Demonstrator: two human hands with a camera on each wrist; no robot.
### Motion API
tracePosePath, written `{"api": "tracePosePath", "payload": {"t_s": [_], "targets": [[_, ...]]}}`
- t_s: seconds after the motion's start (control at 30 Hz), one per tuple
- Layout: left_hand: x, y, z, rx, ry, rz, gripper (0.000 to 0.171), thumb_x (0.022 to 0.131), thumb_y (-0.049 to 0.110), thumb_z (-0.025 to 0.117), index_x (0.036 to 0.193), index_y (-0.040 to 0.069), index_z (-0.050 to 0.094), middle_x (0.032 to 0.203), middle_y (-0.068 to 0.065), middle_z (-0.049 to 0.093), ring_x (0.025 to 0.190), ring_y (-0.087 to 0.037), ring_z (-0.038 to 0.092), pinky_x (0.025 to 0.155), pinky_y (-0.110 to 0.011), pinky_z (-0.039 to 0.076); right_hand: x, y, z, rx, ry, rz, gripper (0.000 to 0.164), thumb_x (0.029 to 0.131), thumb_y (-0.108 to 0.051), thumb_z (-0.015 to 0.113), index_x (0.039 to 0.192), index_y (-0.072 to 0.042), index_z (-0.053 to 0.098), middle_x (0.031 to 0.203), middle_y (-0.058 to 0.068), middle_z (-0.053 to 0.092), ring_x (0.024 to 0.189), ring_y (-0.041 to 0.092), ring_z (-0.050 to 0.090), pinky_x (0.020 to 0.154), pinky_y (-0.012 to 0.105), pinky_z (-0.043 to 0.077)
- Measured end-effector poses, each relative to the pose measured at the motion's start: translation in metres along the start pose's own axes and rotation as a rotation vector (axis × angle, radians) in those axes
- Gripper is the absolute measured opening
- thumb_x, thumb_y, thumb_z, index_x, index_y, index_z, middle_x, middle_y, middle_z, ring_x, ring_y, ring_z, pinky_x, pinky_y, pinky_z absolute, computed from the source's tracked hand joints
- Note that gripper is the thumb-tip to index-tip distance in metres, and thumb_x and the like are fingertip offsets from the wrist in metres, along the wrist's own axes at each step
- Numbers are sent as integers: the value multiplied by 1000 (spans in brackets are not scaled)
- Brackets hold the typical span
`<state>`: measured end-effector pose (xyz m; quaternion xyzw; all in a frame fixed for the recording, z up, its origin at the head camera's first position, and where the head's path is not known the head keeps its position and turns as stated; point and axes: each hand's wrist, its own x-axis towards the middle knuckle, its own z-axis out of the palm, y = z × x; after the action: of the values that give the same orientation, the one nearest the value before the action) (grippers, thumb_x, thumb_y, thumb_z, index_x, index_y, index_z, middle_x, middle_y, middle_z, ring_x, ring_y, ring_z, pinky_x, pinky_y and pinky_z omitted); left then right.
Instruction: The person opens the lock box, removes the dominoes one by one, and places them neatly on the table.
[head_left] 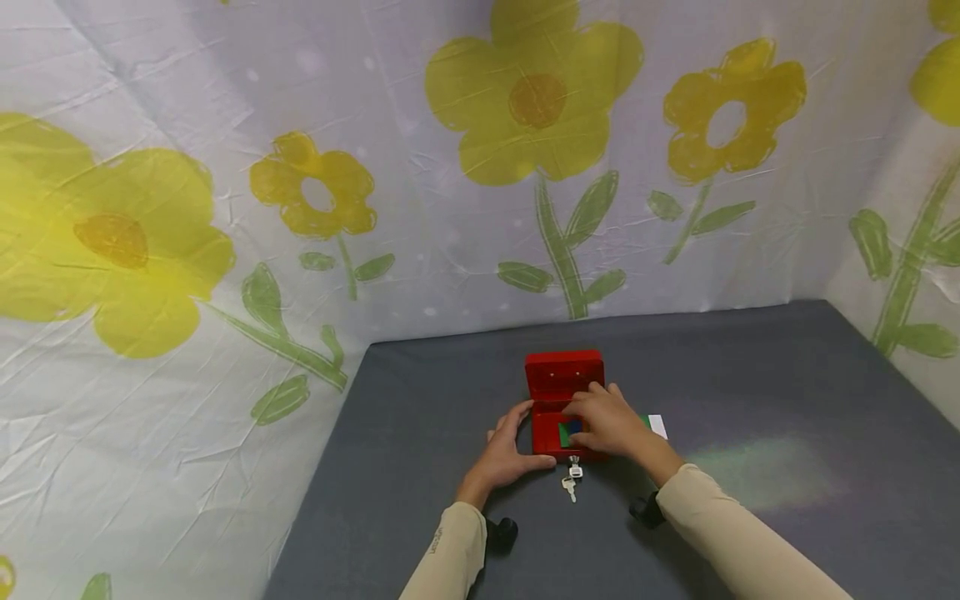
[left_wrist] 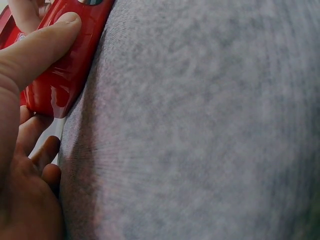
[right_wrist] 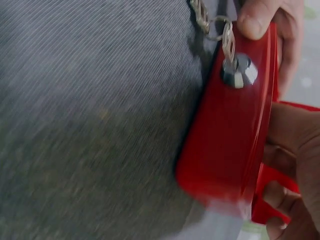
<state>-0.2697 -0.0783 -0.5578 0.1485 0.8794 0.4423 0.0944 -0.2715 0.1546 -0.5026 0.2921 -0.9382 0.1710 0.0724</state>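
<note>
A small red cash box [head_left: 545, 435] stands on the table with its lid [head_left: 564, 375] raised. My left hand [head_left: 501, 454] holds its left side, thumb on the front wall and fingers along the side. Over the tray reaches my right hand [head_left: 611, 421], its fingers down inside the box. Beside its thumb a green card [head_left: 564, 433] and a dark blue piece [head_left: 575, 426] lie in the box. Whether the right fingers pinch one of them I cannot tell. Two keys on a ring [head_left: 570, 483] hang from the front lock [right_wrist: 239, 71].
To the right of the box, partly behind the right wrist, lies a green and white card [head_left: 656, 425]. A grey cloth covers the table [head_left: 420, 400]. Behind it hangs a white curtain [head_left: 420, 275] with yellow flowers.
</note>
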Motion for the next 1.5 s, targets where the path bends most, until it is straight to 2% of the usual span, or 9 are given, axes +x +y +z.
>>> {"api": "tracePosePath", "payload": {"t_s": [0.23,0.47,0.6,0.8,1.03,1.5], "targets": [[1,0,2,1,-9,7,99,79,44,86,159,29,29,163,-4,38,145,-34,33,114,-63,32,6,-4,6,-55,-57,34,36,74,-27,91,107,-15,79,105,1,76,90,21,52,74,36,30],[1,2,2,-6,-7,20,99,78,42,87,158,28,30,163,-4,39,147,-33,34,116,-64,28,8,-6,8,-90,-73,35,39,71,-29,93,105,-15,80,105,3,76,92,23,53,76,38,32],[1,4,3,-8,-11,25,99,78,42,87,158,29,31,163,-4,39,148,-32,33,117,-64,26,9,-6,9,-91,-90,52,40,71,-29,93,106,-14,80,107,3,75,94,23,53,78,38,33],[1,4,3,-13,-9,28,98,78,42,87,158,29,31,163,-3,39,147,-31,33,116,-62,29,9,-8,8,-69,-101,59,39,72,-26,92,107,-13,79,107,4,75,96,24,54,80,40,35],[1,3,3,-15,-7,22,99,78,42,87,158,29,31,163,-4,39,147,-32,32,116,-63,28,10,-10,7,-47,-91,53,40,74,-25,90,110,-12,78,110,4,75,99,24,54,81,41,34],[0,0,0,-2,-2,7,99,78,43,87,158,28,31,163,-5,39,146,-34,33,116,-64,28,7,-3,6,4,-11,-4,42,76,-28,90,113,-13,77,107,2,73,90,18,47,74,36,23]]}}
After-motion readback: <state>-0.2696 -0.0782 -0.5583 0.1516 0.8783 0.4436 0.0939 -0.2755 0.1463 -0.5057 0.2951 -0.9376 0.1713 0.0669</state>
